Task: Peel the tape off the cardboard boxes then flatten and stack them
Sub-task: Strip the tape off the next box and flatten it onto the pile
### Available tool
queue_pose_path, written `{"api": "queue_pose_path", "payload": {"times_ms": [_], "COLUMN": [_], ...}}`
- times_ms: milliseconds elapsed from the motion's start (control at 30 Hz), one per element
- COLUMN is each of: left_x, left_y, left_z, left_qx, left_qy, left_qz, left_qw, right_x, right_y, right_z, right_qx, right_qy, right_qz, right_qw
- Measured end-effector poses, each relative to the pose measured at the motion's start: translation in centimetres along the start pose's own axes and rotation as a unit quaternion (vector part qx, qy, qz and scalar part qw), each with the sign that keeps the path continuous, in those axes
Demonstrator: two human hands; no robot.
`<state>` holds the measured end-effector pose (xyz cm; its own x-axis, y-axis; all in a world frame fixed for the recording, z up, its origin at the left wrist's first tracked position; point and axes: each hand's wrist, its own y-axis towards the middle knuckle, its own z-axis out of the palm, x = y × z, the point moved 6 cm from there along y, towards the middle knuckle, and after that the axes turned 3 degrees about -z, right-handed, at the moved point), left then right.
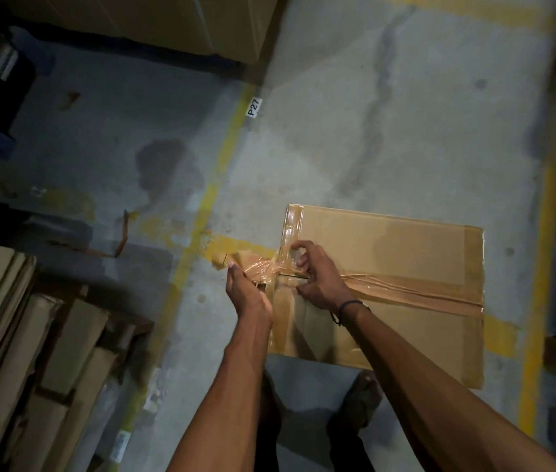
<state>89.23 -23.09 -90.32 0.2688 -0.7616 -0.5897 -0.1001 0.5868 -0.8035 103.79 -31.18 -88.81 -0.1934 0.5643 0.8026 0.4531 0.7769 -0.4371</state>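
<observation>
**Tape coming off the box's left end**

While the cardboard box (385, 287) is sitting on the concrete floor (389, 114) just in front of the person's feet, the left hand (247, 296) is gripping a bunched, crinkled strip of clear brown tape (259, 269) and drawing it out past the box's left edge. The right hand (317, 279) is bearing down on the box top beside the seam, its fingers (298, 248) curled and pinching at the tape where it is lifting.

By my reading the job is only getting going on this box: the centre seam tape is still running to the far right edge, and bands are still lying along both ends. The box is closed, so what it is holding, if anything, cannot be told. Flattening has not begun here.

At the lower left, flattened cardboard (31, 352) is lying in a loose stack. A loose brown strip (113, 247) is lying on the floor nearby.
</observation>
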Motion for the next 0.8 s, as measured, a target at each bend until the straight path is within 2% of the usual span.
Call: {"api": "queue_pose_path", "payload": {"times_ms": [167,300,400,500,667,800], "left_x": [0.4,0.9,0.7,0.6,1.2,1.4], "left_y": [-1.7,-3.1,-3.2,-3.2,-4.4,-5.2], "left_z": [3.5,5.7,6.0,5.7,5.1,4.7], "left_qx": [-0.002,-0.021,-0.018,-0.026,-0.047,-0.082], "left_qy": [-0.176,-0.11,-0.069,-0.096,-0.224,-0.282], "left_qz": [-0.116,-0.178,-0.18,-0.175,-0.154,-0.151], "left_qw": [0.978,0.978,0.981,0.979,0.961,0.944], "right_x": [-0.4,-0.7,-0.9,-0.8,-0.7,-0.7], "right_y": [0.3,0.3,0.5,0.6,0.5,0.7], "right_z": [0.1,0.2,0.4,0.4,0.7,0.5], "right_qx": [-0.002,0.006,0.011,0.026,0.035,0.037], "right_qy": [-0.01,-0.004,0.0,0.008,-0.003,0.004], "right_qz": [-0.013,-0.012,-0.014,-0.011,-0.03,-0.035], "right_qw": [1.0,1.0,1.0,1.0,0.999,0.999]}}
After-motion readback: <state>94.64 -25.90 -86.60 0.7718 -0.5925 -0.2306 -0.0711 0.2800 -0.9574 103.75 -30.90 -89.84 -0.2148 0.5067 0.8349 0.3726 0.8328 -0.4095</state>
